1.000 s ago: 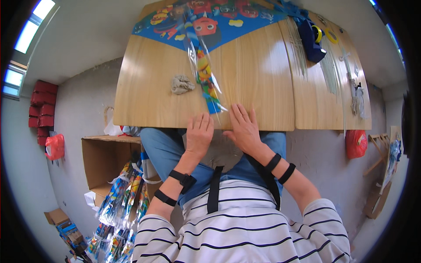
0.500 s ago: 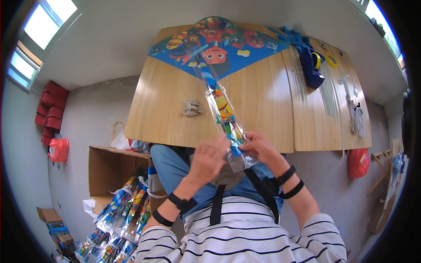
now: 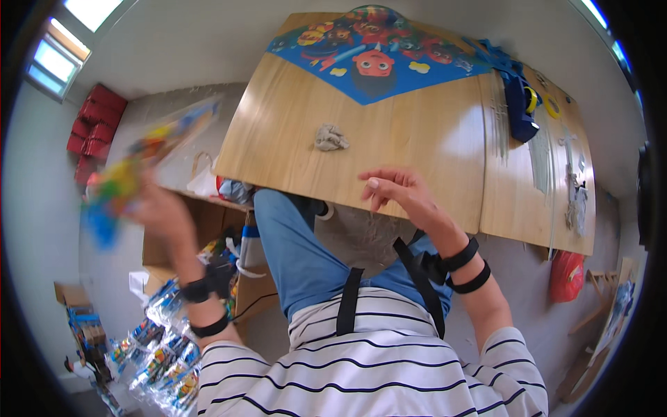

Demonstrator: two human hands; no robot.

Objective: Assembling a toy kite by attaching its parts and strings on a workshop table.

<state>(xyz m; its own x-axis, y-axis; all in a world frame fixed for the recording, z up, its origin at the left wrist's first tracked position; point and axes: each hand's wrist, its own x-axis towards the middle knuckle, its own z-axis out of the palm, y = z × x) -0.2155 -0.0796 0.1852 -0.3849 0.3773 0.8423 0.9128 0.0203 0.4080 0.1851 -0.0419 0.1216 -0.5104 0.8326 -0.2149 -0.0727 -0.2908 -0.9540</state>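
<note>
My left hand (image 3: 163, 212), smeared by motion, is out at the left above the cardboard box (image 3: 160, 240). It grips a folded, brightly printed kite in a clear plastic sleeve (image 3: 149, 146), which slants up to the right and is blurred too. Over the front edge of the wooden table (image 3: 417, 142), my right hand (image 3: 403, 191) has nothing in it; its fingers are loosely bent and apart. Below the box lies a heap of similar sleeved kites (image 3: 163, 354). A blue kite sheet with cartoon figures (image 3: 368, 66) is spread along the table's back.
A crumpled grey cloth (image 3: 331, 137) lies on the table. To the right are a dark blue tape dispenser (image 3: 521, 115), a yellow tape roll (image 3: 551, 105) and thin rods (image 3: 540, 160). A red bag (image 3: 567, 276) hangs by the right table edge. Red boxes (image 3: 101, 121) are stacked far left.
My left hand has carried the sleeved kite from the table's front edge out to the left. My right hand has let go of it and stays near the edge. The view has shifted.
</note>
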